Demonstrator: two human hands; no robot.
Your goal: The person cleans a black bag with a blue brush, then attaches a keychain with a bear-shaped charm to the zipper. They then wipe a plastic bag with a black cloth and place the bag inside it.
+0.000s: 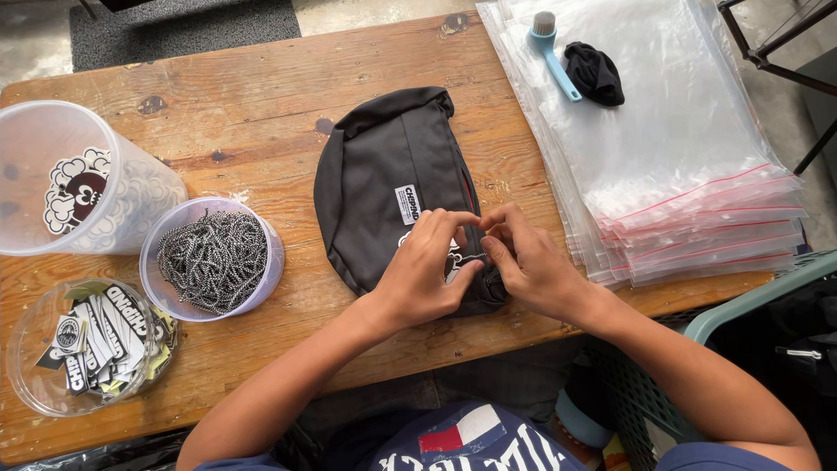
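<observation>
Worn wooden table [261,96]: dark pouch [384,183], three clear tubs [65,174], zip-bag stack [680,157].

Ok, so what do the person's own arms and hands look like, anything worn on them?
Both arms are bare from above the elbow down. The left hand and right hand wear no gloves, and no rings, watch or bracelets show. Short dark blue sleeves just show at the bottom edge, from a dark blue shirt with a red, white and blue patch.

Your left hand [418,275] and right hand [532,266] are bare, forearms uncovered to short navy sleeves. Your navy shirt carries a red, white and blue chest patch above white lettering.
</observation>
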